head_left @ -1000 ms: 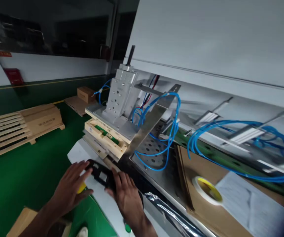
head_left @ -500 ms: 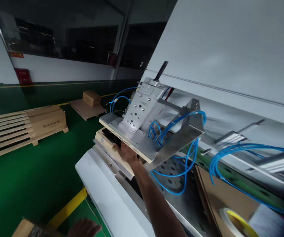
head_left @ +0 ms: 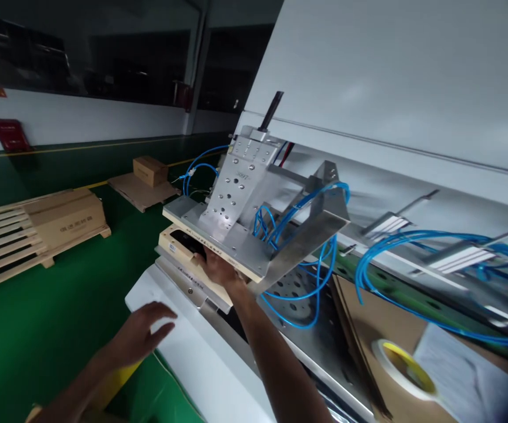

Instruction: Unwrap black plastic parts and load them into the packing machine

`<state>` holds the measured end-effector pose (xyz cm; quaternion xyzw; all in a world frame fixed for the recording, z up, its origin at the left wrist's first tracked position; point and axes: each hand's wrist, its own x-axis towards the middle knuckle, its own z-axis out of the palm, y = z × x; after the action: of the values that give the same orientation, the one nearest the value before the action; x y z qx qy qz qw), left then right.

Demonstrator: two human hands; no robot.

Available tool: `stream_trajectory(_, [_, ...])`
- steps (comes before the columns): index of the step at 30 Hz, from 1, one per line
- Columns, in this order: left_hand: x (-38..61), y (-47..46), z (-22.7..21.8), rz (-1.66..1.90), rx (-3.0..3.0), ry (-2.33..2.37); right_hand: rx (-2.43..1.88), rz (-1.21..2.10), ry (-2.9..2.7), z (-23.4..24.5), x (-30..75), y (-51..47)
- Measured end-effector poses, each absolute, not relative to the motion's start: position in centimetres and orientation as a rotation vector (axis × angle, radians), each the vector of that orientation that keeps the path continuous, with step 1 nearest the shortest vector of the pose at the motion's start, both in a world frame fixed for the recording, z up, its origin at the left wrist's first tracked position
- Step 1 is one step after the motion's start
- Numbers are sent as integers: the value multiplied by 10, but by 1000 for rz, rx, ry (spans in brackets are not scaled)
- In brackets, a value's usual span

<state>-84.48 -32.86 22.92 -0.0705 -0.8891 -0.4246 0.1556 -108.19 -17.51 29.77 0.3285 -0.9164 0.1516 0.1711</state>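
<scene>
My right hand (head_left: 219, 268) reaches into the gap between an upper metal plate (head_left: 254, 249) and a cream-coloured lower block (head_left: 179, 249) of a fixture. A flat black part (head_left: 186, 241) lies in that gap, right by its fingers. The upper plate hides some of the fingers, so I cannot see whether they grip it. My left hand (head_left: 141, 332) hovers by the machine's white front edge (head_left: 166, 314), fingers curved and apart, nothing in it. Over the plate stands a silver bracket (head_left: 234, 182) with screws.
Blue air hoses (head_left: 311, 294) loop beside the fixture. To the right, a tape roll (head_left: 404, 370) sits on cardboard (head_left: 368, 311) near a white sheet (head_left: 470, 376). A white panel (head_left: 390, 76) rises behind. Wooden pallets (head_left: 11, 241) and boxes (head_left: 71, 220) stand on the green floor.
My left hand has risen from the bottom edge towards the machine front. My right hand stays in the gap, where more of the black part shows. The whole view has shifted slightly.
</scene>
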Motion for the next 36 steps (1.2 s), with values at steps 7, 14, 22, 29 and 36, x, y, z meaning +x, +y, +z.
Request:
stream_trajectory(7, [-963,-363,258,-507,-174,-2470,720,202,-2618,271,-1021,-136])
stream_trajectory(14, [-995,-373,253,-397,-104,-2547,713,271,-2707,266,-993,-132])
stream_trajectory(22, [-927,-371,224,-358,-44,-2328,692,487,-2677,258,-883,-110])
stream_trajectory(29, [-747,-207,131,-791,-520,-2493,854,985,-2493,198,-701,13])
stream_trajectory(36, [-705,-108,120,-722,-552,-2572,-118,653,-2425,188,-655,166])
